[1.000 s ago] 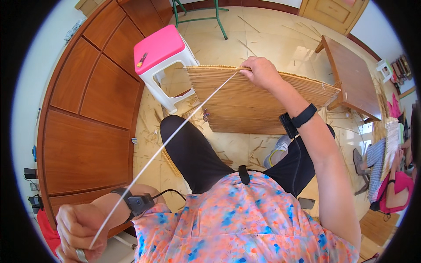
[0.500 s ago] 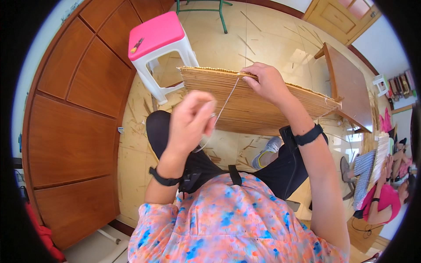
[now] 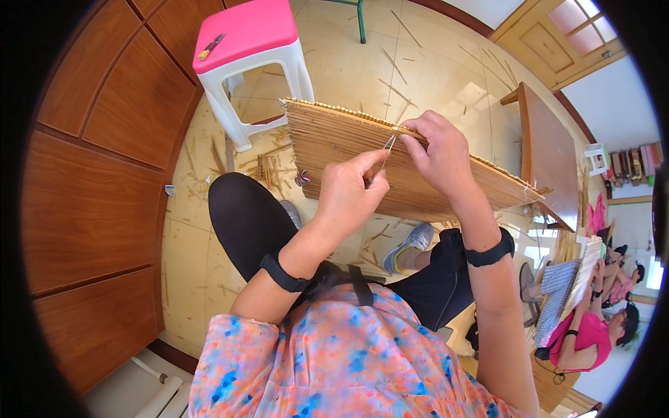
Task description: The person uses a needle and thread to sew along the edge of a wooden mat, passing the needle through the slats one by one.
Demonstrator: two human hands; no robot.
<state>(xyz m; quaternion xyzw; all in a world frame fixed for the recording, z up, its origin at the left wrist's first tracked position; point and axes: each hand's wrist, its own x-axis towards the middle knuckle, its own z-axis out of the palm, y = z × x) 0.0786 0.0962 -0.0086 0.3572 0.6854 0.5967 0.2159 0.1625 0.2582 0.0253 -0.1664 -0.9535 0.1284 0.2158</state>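
Observation:
Before me stands a panel of thin brown reed stalks (image 3: 341,153) laid side by side, its upper edge lined with cut stalk ends. My right hand (image 3: 442,150) pinches that edge right of its middle, thumb on the near face. A white thread (image 3: 389,143) leaves the edge beside the right thumb. Just below, my left hand (image 3: 352,191) has its fingers curled round the thread, index finger stretched toward the edge. Whether it also holds a needle, I cannot make out. A small dark and red-white tuft (image 3: 302,178) hangs at the panel's left side.
A pink-topped white stool (image 3: 247,35) at the upper left bears a small knife (image 3: 210,47). Loose stalks litter the tiled floor. Brown cabinets (image 3: 97,209) line the left; a wooden table (image 3: 550,153) stands right. A person in pink (image 3: 585,338) sits at far right.
My left hand has moved right and up to the panel's edge, and the thread between the hands has shortened. The right hand still grips the edge. The view has shifted slightly.

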